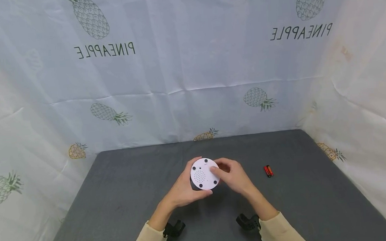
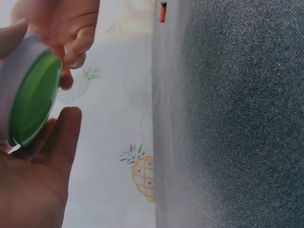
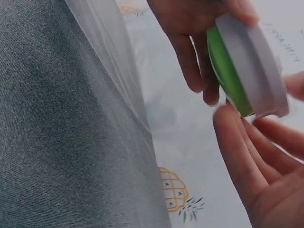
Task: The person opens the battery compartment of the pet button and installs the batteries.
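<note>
A round buzzer button [image 1: 201, 176] is held up over the table, its white underside towards the head camera. That side has a patch of small speaker holes and several black rubber feet. Its green dome [image 2: 35, 102] shows in the left wrist view, facing away from me. My left hand [image 1: 183, 191] grips the white body from the left, thumb under the lower rim and fingers at the upper left. On the right side, my right hand [image 1: 234, 175] pinches the edge, its thumb pressed on the underside. The right fingers behind the rim are partly hidden in the head view.
Two red batteries [image 1: 268, 171] lie side by side on the dark grey table [image 1: 134, 199], right of my hands. White cloth with pineapple prints [image 1: 182, 61] hangs behind and at both sides. Each wrist wears a black camera mount [image 1: 248, 222].
</note>
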A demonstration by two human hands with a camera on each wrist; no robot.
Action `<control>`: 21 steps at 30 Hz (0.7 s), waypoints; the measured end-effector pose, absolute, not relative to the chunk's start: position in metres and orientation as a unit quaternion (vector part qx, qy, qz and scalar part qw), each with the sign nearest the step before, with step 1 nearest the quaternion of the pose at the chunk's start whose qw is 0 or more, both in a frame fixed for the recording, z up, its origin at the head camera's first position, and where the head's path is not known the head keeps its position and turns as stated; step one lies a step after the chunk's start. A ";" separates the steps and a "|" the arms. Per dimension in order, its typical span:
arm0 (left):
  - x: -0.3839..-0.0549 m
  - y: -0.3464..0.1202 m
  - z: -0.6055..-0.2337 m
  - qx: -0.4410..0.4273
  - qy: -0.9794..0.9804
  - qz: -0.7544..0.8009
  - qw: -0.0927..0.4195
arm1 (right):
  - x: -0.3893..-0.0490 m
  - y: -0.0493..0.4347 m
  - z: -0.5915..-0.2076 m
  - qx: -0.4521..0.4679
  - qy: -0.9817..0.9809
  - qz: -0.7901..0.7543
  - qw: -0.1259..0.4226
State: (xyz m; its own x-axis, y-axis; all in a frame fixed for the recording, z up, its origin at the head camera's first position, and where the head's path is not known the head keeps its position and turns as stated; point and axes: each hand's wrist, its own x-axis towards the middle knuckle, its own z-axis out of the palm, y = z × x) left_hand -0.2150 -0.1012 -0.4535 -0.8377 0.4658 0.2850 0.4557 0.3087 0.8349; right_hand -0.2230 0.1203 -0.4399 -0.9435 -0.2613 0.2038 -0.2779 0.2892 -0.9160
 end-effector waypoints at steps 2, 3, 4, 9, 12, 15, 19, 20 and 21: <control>-0.215 -0.102 -0.454 0.280 0.808 0.519 -0.005 | -0.220 0.118 -0.439 0.151 -0.805 0.573 0.037; -0.215 -0.102 -0.454 0.277 0.807 0.521 -0.010 | -0.219 0.117 -0.438 0.144 -0.805 0.574 0.054; -0.215 -0.102 -0.455 0.272 0.807 0.524 -0.013 | -0.217 0.115 -0.437 0.138 -0.806 0.572 0.071; -0.217 -0.101 -0.457 0.259 0.800 0.541 -0.029 | -0.209 0.106 -0.434 0.134 -0.812 0.546 0.155; -0.218 -0.101 -0.458 0.257 0.795 0.548 -0.039 | -0.205 0.100 -0.433 0.140 -0.822 0.519 0.188; -0.218 -0.100 -0.459 0.253 0.796 0.549 -0.044 | -0.203 0.095 -0.434 0.140 -0.828 0.505 0.201; -0.218 -0.098 -0.459 0.251 0.799 0.544 -0.048 | -0.202 0.089 -0.434 0.127 -0.834 0.492 0.212; -0.218 -0.098 -0.459 0.254 0.799 0.543 -0.051 | -0.202 0.089 -0.434 0.124 -0.836 0.489 0.215; -0.218 -0.097 -0.460 0.254 0.799 0.543 -0.055 | -0.201 0.088 -0.434 0.121 -0.838 0.486 0.216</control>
